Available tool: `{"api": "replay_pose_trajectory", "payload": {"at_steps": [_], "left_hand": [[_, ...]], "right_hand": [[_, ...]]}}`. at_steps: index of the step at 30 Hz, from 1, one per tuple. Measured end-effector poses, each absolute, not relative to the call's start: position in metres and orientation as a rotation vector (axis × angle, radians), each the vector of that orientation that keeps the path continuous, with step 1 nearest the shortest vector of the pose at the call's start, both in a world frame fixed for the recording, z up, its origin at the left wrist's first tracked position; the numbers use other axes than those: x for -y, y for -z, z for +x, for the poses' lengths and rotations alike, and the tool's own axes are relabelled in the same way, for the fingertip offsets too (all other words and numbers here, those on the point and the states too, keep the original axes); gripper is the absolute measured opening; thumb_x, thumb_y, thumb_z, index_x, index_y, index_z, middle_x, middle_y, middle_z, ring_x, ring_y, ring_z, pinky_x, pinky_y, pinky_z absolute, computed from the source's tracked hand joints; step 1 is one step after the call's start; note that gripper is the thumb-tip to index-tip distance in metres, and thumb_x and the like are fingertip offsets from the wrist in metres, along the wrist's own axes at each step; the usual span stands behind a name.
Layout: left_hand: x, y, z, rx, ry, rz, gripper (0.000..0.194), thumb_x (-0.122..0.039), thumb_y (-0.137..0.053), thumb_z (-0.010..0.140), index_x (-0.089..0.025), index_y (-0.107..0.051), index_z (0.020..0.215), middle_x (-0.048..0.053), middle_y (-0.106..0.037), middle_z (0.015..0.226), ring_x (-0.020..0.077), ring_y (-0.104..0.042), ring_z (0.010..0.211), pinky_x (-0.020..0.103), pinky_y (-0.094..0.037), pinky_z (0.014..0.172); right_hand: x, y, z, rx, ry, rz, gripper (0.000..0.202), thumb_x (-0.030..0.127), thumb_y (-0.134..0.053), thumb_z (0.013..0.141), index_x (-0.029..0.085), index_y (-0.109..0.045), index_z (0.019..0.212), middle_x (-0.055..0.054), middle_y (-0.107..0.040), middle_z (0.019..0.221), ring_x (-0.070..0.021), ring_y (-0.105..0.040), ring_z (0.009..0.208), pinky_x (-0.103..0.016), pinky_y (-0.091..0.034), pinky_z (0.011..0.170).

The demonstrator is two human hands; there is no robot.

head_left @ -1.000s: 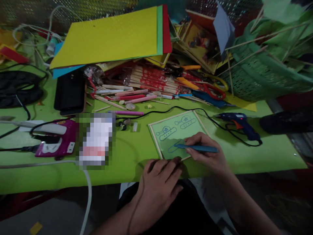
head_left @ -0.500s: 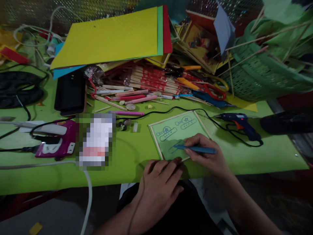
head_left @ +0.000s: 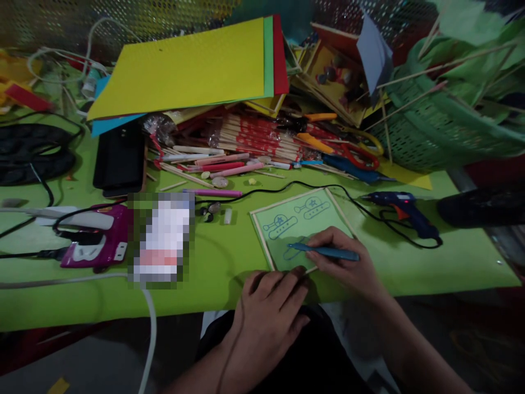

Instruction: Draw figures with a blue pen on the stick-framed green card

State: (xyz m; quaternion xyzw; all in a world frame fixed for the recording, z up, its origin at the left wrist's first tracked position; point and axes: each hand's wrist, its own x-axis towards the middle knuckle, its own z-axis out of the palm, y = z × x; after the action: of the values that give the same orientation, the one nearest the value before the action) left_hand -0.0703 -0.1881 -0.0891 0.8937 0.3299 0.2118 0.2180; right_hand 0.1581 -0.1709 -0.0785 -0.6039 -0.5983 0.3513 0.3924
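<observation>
Your right hand (head_left: 348,262) grips a slim, smooth blue pen (head_left: 336,253) between thumb and fingers, its tip on the flat green card (head_left: 293,219). The card lies in front of you near the table's close edge, a four-sided piece rimmed with thin, pale wooden sticks (head_left: 261,241). Two finished outline drawings (head_left: 297,217), each with a star in a rounded top over a long dotted oval, fill its far half; a fainter outline sits beneath your pen. Your left hand (head_left: 270,309) lies with bent fingers at the card's near edge; you cannot tell whether they pinch it.

Compared with a second ago, your pen has slid slightly left, while your left hand has stayed by the edge.

The table (head_left: 217,273) is bright, smooth green. Stiff coloured sheets (head_left: 184,65) lie over a jumble of sticks and pens at the back, a perforated green basket (head_left: 438,123) stands far right, and a blue glue gun (head_left: 404,208) rests right of your card.
</observation>
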Motion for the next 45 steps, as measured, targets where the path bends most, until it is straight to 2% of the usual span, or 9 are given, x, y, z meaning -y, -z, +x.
{"api": "replay_pose_trajectory", "payload": {"at_steps": [11,17,26,33,45], "left_hand": [[0.1874,0.0902,-0.0699,-0.936,-0.594,2.527,0.044,-0.043,-0.067,0.096,-0.028,-0.061,0.137,-0.005,-0.064,0.143,0.0171,-0.056,0.116,0.038,-0.04,0.097],[0.1857,0.0892,-0.0686,-0.929,-0.631,2.503,0.036,-0.041,-0.064,0.098,-0.027,-0.064,0.131,-0.007,-0.065,0.143,0.0169,-0.056,0.115,0.037,-0.037,0.098],[0.1857,0.0883,-0.0686,-0.939,-0.66,2.502,0.039,-0.042,-0.068,0.096,-0.028,-0.064,0.131,-0.008,-0.067,0.14,0.0164,-0.057,0.113,0.037,-0.037,0.097],[0.1868,0.0892,-0.0681,-0.952,-0.669,2.508,0.037,-0.042,-0.065,0.098,-0.028,-0.064,0.132,-0.007,-0.067,0.141,0.0175,-0.058,0.114,0.038,-0.037,0.097],[0.1861,0.09,-0.0689,-0.943,-0.641,2.502,0.037,-0.041,-0.067,0.096,-0.028,-0.064,0.131,-0.007,-0.066,0.142,0.0179,-0.057,0.115,0.038,-0.036,0.098]], "right_hand": [[0.1674,0.0783,0.1518,1.503,-0.798,-1.574,0.009,0.031,-0.074,0.088,0.024,-0.069,0.087,0.0,-0.069,0.072,-0.0156,-0.064,0.062,-0.024,-0.052,0.056],[0.1669,0.0809,0.152,1.51,-0.746,-1.582,0.007,0.029,-0.075,0.088,0.025,-0.07,0.09,0.002,-0.068,0.074,-0.0145,-0.063,0.063,-0.023,-0.051,0.057],[0.1678,0.083,0.153,1.473,-0.682,-1.621,0.008,0.03,-0.072,0.089,0.024,-0.067,0.088,0.001,-0.067,0.074,-0.015,-0.06,0.061,-0.025,-0.05,0.055],[0.169,0.084,0.1539,1.442,-0.614,-1.621,0.011,0.03,-0.073,0.089,0.024,-0.065,0.085,0.002,-0.063,0.068,-0.0141,-0.054,0.055,-0.025,-0.044,0.049],[0.1713,0.0789,0.1549,1.438,-0.565,-1.62,0.009,0.024,-0.07,0.088,0.024,-0.062,0.084,0.004,-0.061,0.065,-0.0125,-0.054,0.054,-0.023,-0.043,0.05]]}}
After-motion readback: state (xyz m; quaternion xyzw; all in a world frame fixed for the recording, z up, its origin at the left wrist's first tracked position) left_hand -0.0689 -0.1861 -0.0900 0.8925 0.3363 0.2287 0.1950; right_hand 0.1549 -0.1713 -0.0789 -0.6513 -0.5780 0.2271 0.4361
